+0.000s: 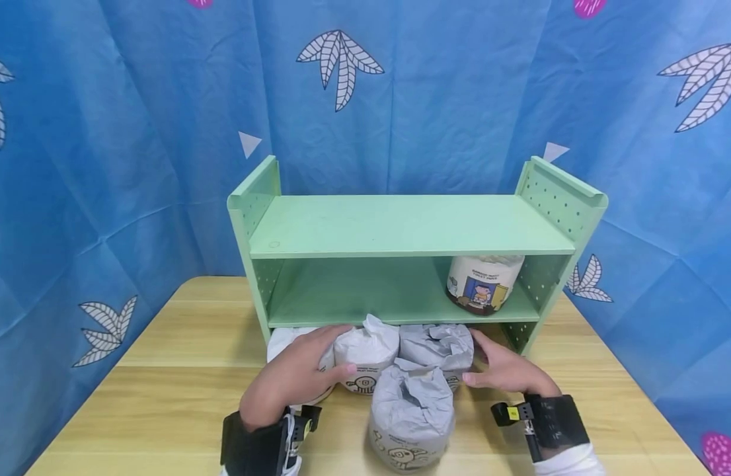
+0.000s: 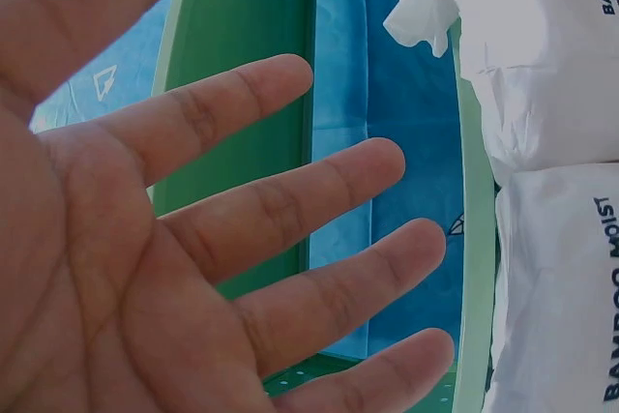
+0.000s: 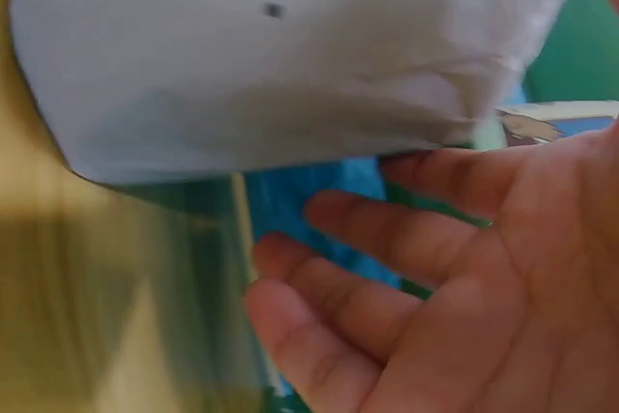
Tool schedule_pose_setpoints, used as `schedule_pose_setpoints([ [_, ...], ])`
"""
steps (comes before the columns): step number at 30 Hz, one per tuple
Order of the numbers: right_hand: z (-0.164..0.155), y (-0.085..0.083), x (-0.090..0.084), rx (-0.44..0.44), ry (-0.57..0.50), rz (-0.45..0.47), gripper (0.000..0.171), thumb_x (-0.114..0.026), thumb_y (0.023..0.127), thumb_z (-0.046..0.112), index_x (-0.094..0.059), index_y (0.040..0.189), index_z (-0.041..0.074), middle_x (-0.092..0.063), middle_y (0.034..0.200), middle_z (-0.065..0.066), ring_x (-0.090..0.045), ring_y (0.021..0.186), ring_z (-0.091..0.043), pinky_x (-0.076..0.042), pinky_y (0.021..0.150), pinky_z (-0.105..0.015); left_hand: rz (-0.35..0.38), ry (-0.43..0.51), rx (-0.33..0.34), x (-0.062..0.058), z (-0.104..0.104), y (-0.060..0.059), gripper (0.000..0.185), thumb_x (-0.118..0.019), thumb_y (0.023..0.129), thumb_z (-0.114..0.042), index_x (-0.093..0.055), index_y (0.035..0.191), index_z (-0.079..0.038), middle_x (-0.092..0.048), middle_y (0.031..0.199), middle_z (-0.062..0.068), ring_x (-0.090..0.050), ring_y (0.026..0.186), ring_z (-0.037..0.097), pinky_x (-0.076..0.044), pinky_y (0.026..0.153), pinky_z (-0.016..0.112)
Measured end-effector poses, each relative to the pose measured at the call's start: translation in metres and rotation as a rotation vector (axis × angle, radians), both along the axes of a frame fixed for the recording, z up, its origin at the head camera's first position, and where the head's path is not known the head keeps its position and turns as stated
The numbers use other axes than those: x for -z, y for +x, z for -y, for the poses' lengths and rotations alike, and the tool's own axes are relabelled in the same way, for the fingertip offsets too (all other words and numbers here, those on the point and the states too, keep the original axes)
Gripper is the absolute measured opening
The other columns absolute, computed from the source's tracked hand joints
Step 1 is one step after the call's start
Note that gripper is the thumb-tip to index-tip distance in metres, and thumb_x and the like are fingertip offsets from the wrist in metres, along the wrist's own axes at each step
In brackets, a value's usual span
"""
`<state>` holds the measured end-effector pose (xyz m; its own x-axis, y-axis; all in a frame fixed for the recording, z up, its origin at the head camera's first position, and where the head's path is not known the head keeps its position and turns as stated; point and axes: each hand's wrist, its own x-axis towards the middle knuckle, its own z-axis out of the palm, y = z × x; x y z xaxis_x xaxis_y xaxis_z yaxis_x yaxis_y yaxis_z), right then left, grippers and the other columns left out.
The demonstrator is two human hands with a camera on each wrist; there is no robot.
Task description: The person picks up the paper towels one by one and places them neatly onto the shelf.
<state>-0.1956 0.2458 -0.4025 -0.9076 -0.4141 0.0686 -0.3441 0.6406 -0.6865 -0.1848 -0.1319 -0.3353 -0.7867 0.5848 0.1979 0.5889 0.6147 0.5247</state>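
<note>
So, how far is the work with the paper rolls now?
One roll already stands on the lower shelf. The left hand rests on the leftmost table roll; the right hand is beside the right roll. Four rolls remain on the table.

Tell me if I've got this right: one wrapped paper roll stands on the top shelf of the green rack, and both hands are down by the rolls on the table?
Not quite. In the head view the wrapped paper roll stands on the lower shelf, at its right end; the top shelf of the green rack is bare. The hands are by the rolls on the table.

Shelf [image 1: 401, 228] on table [image 1: 163, 390], one roll [image 1: 483, 283] inside, four rolls [image 1: 410, 410] before it
</note>
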Motion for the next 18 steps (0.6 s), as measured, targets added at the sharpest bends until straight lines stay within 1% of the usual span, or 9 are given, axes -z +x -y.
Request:
schedule_pose_setpoints([
  [3,0.002,-0.004,0.01,-0.046,-0.077,-0.01,0.104,-0.08,0.079,0.033,-0.015,0.148,-0.011,-0.03,0.144,-0.038,-0.035,0.128,-0.055,-0.033,0.101,-0.066,-0.01,-0.005,0.01,0.001,0.001,-0.001,0.063,-0.064,0.094,-0.035,-0.044,0.143,-0.001,-0.049,0.141,0.018,-0.044,0.13,0.037,-0.035,0.107,0.053],
  [6,0.004,-0.009,0.019,-0.069,-0.167,-0.031,0.106,-0.081,0.078,0.033,-0.014,0.149,-0.009,-0.032,0.144,-0.036,-0.036,0.128,-0.054,-0.031,0.102,-0.066,-0.003,-0.008,0.009,0.001,0.001,-0.001,0.063,-0.063,0.094,-0.035,-0.043,0.143,-0.001,-0.048,0.142,0.018,-0.043,0.131,0.038,-0.035,0.107,0.053],
  [9,0.008,-0.014,0.026,-0.049,-0.253,-0.038,0.11,-0.084,0.073,0.027,-0.012,0.152,-0.002,-0.034,0.145,-0.032,-0.036,0.129,-0.05,-0.028,0.104,-0.066,0.013,-0.011,0.001,0.001,0.0,-0.001,0.063,-0.064,0.094,-0.035,-0.043,0.144,-0.002,-0.048,0.142,0.018,-0.042,0.131,0.038,-0.034,0.108,0.053],
  [11,0.01,-0.017,0.031,-0.038,-0.319,-0.037,0.113,-0.086,0.07,0.02,-0.012,0.153,0.002,-0.036,0.145,-0.029,-0.038,0.129,-0.047,-0.027,0.105,-0.064,0.026,-0.011,-0.003,0.001,-0.002,-0.001,0.063,-0.064,0.094,-0.034,-0.043,0.144,-0.002,-0.048,0.142,0.018,-0.042,0.132,0.038,-0.033,0.108,0.053],
  [13,0.013,-0.019,0.034,-0.031,-0.371,-0.045,0.114,-0.087,0.067,0.012,-0.012,0.153,0.005,-0.039,0.144,-0.027,-0.04,0.129,-0.043,-0.028,0.107,-0.06,0.032,-0.01,0.0,0.001,-0.004,-0.001,0.062,-0.064,0.093,-0.033,-0.044,0.143,-0.002,-0.048,0.142,0.018,-0.042,0.132,0.038,-0.033,0.109,0.053],
  [16,0.017,-0.02,0.037,-0.017,-0.411,-0.066,0.113,-0.087,0.064,0.007,-0.016,0.152,0.005,-0.043,0.142,-0.024,-0.044,0.126,-0.037,-0.032,0.107,-0.049,0.037,-0.012,0.011,0.002,-0.007,-0.001,0.062,-0.065,0.093,-0.033,-0.044,0.143,-0.002,-0.048,0.142,0.018,-0.042,0.132,0.037,-0.033,0.109,0.053],
  [18,0.019,-0.02,0.037,0.008,-0.412,-0.079,0.111,-0.088,0.062,0.008,-0.021,0.15,0.004,-0.046,0.139,-0.022,-0.047,0.123,-0.035,-0.034,0.106,-0.045,0.036,-0.012,0.027,0.003,-0.009,-0.002,0.062,-0.065,0.093,-0.033,-0.044,0.143,-0.002,-0.048,0.142,0.018,-0.042,0.132,0.037,-0.033,0.108,0.052],
])
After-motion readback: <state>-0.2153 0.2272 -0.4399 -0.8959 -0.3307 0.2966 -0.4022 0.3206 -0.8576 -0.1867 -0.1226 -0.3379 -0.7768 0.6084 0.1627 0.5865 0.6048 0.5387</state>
